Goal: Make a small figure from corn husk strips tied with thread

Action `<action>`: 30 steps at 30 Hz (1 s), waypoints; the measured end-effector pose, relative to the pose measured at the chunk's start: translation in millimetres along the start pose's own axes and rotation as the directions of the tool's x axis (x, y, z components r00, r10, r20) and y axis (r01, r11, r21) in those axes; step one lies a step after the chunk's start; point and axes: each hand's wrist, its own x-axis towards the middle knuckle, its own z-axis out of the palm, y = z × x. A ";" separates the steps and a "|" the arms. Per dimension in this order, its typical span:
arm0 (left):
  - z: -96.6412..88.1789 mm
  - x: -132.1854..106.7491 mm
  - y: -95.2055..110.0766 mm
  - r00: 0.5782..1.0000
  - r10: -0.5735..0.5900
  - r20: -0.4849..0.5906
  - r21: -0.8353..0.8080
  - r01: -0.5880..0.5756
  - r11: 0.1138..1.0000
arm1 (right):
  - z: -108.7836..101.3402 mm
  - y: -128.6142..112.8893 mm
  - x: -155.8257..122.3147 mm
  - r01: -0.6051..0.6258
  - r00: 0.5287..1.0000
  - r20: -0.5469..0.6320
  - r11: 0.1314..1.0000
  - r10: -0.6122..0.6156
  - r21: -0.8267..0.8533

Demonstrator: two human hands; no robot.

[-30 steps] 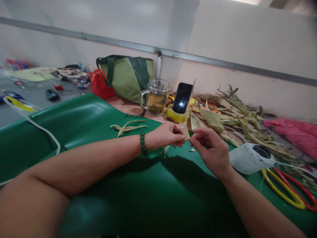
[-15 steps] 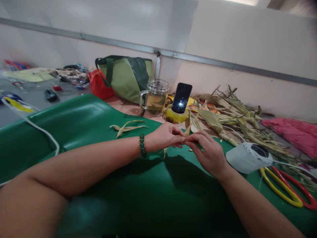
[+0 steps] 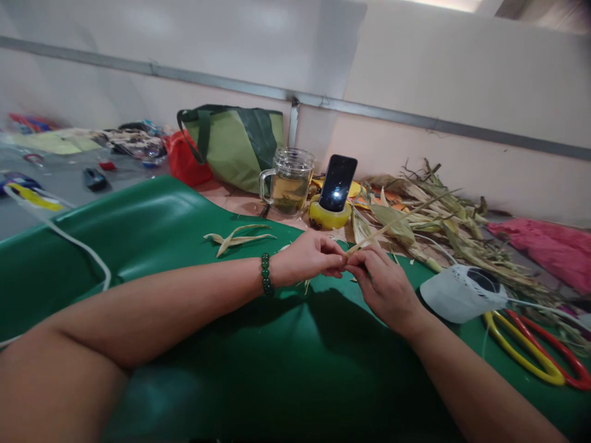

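Note:
Above the green mat (image 3: 277, 369), my two hands meet with their fingertips together. My left hand (image 3: 318, 258), below a green bead bracelet, is closed in a pinch on a pale strip of corn husk (image 3: 369, 238). The strip sticks up and out to the right, past my right hand. My right hand (image 3: 385, 286) is pinched at the lower end of the same strip; the exact grip between the fingertips is partly hidden. Thin shreds of husk hang under my left hand. A few loose husk pieces (image 3: 237, 239) lie on the mat to the left.
A glass mug of tea (image 3: 290, 184), a phone (image 3: 339, 183) on a yellow tape roll (image 3: 329, 215) and a green bag (image 3: 235, 144) stand behind. Dried husks (image 3: 429, 215) are heaped at right, near a white-wrapped spool (image 3: 462, 295) and red-and-yellow-handled scissors (image 3: 526, 351).
The husk strip, which stood short and upright between my hands, now stretches long toward the upper right. My right fingers have shifted slightly; my left hand is nearly still.

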 end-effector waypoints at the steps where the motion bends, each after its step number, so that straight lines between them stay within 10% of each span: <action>1: -0.1 -0.1 -0.4 1.000 -0.004 -0.005 -0.007 0.004 1.000 | 0.3 0.5 -0.4 -0.011 1.000 0.000 1.000 0.011 0.002; 17: 3.3 -0.4 -0.6 1.000 -0.015 -0.023 -0.028 0.014 1.000 | -2.4 1.1 0.9 -0.050 0.999 0.024 0.998 0.049 0.030; 22: 4.8 -1.0 -0.1 0.993 0.109 -0.036 0.218 -0.099 0.971 | -2.9 2.5 0.4 -0.167 0.986 0.046 0.976 0.162 0.143; 30: 6.1 -4.5 -2.9 0.967 0.253 -0.021 0.537 -0.203 0.819 | -0.4 6.3 -1.5 -0.524 0.847 0.183 0.724 0.500 0.448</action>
